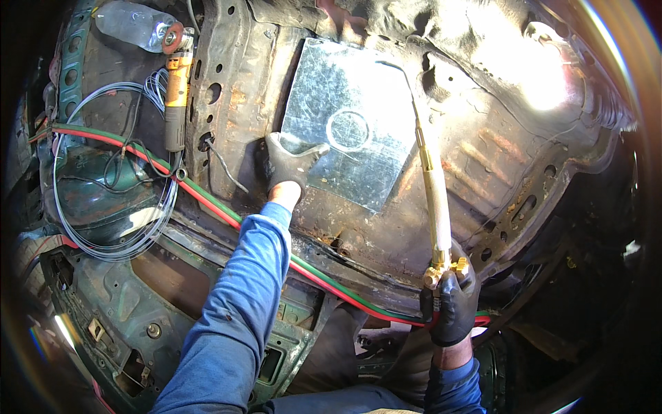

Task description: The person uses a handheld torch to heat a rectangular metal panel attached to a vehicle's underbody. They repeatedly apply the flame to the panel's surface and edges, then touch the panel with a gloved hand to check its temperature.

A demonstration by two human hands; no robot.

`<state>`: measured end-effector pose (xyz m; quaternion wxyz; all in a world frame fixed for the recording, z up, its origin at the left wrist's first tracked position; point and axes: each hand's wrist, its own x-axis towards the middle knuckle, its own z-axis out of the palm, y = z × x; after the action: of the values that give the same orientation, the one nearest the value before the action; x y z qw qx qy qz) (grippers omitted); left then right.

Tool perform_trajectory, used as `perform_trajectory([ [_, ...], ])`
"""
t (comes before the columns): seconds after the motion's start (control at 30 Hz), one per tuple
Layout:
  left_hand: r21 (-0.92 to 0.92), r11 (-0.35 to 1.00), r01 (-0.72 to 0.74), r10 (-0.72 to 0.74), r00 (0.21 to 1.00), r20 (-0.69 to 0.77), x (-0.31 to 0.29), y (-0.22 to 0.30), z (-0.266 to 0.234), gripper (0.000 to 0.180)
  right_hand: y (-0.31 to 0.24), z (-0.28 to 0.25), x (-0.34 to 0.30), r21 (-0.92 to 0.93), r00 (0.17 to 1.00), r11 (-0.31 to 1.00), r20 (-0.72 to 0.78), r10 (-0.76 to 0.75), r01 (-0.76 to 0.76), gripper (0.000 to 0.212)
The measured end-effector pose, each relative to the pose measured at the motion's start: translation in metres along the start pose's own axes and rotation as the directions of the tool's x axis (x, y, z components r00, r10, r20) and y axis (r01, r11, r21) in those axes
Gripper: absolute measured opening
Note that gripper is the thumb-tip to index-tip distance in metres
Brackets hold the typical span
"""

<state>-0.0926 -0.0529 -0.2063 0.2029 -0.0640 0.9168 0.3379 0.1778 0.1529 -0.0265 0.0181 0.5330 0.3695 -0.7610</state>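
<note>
A shiny rectangular sheet metal plate (386,152) lies on a brown, rusty vehicle floor pan (234,124). On it shows a pale ring (332,131); whether it is drawn or a separate piece I cannot tell. My left hand (288,165), in a grey glove, rests at the plate's lower left edge, thumb and forefinger spread apart. My right hand (456,307), in a black glove, is closed around the valve end of a brass gas welding torch (436,200). The torch points away from me, its thin bent tip over the plate's far right part. No flame can be made out.
An orange and grey angle grinder (178,96) lies at the left beside a clear plastic bottle (131,24) and coiled wire (110,254). Red and green twin hoses (214,207) cross below my left hand. Bright glare covers the upper right.
</note>
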Motion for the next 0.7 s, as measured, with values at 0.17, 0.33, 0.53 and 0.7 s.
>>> perform_trajectory([
  [0.17,-0.049,0.999,0.007,-0.007,1.0,0.012,0.002,-0.006,0.002,0.086,0.012,-0.009,0.0,-0.013,0.999,0.999,0.019,-0.038,0.038,0.071],
  [0.33,-0.108,0.994,-0.014,0.017,1.0,0.026,0.003,-0.01,0.004,0.081,0.007,-0.006,-0.004,0.04,1.0,0.999,-0.007,0.03,-0.029,0.069],
  [0.53,-0.198,0.98,0.002,0.002,1.0,0.021,0.007,-0.022,0.004,0.077,0.004,0.0,0.006,-0.039,0.997,0.999,-0.064,-0.032,0.03,0.068],
  [0.7,-0.091,0.995,0.028,-0.025,0.999,0.029,-0.002,0.002,0.001,0.083,-0.001,0.006,0.017,0.002,0.992,0.999,-0.119,-0.041,0.041,0.061],
])
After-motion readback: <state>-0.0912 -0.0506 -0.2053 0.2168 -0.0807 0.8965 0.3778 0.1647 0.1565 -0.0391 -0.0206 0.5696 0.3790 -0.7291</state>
